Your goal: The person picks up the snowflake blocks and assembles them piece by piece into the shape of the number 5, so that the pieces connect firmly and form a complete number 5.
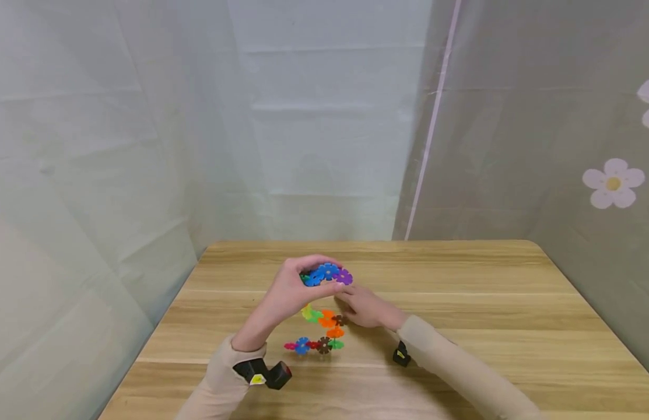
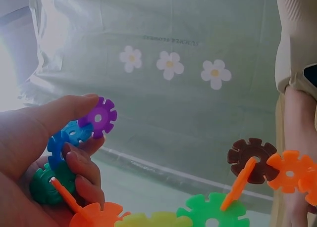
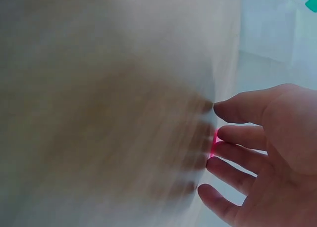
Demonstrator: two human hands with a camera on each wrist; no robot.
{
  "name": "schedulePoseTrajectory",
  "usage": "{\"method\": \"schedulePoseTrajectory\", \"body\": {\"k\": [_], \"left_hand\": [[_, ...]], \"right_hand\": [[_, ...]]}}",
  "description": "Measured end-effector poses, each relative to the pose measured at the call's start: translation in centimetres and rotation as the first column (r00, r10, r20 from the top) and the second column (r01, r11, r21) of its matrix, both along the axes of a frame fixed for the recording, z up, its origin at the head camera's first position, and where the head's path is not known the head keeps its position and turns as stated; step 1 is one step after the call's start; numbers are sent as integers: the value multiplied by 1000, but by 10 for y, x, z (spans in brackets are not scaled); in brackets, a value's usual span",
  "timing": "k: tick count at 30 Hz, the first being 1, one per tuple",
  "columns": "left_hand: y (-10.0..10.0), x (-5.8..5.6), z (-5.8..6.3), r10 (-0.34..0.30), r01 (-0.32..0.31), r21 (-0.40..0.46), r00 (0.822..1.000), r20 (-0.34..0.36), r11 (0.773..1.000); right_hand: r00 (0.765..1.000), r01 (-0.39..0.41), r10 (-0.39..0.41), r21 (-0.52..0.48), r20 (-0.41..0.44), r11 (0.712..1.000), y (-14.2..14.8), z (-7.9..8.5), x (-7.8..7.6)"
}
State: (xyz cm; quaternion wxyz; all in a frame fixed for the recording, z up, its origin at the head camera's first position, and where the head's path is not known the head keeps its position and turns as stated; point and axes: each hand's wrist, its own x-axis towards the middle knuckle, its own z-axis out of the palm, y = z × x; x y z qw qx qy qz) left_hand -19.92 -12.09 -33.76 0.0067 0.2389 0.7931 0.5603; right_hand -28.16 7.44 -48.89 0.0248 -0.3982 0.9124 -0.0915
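Observation:
My left hand (image 1: 288,291) holds one end of a chain of interlocking plastic flower discs above the table. In the left wrist view, the thumb presses the purple disc (image 2: 105,125) at that end, and the fingers curl about the blue discs (image 2: 55,147) and dark green disc (image 2: 47,187). The chain runs on through a yellow disc (image 2: 153,221), a green disc (image 2: 212,207) and a brown disc (image 2: 254,160). My right hand (image 1: 365,307) reaches down to the tabletop. In the right wrist view, its spread fingertips touch a thin pink piece (image 3: 214,144), mostly hidden by them.
The wooden table (image 1: 460,274) spreads around both hands. The chain's lower end, with a blue disc (image 1: 302,345) and a brown disc (image 1: 324,345), hangs near the table. Pale curtains (image 1: 329,116) surround the table's back and sides.

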Motion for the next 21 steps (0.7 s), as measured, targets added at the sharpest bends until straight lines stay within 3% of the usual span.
{"method": "schedulePoseTrajectory", "body": {"k": [11,21], "left_hand": [[3,2,1,-56,56,17,998,35,998],[6,0,-2,-86,86,12,996,20,996]], "right_hand": [[997,-39,35,-45,-68,998,11,1,10],[999,-23,29,-121,46,992,16,7,17]]}}
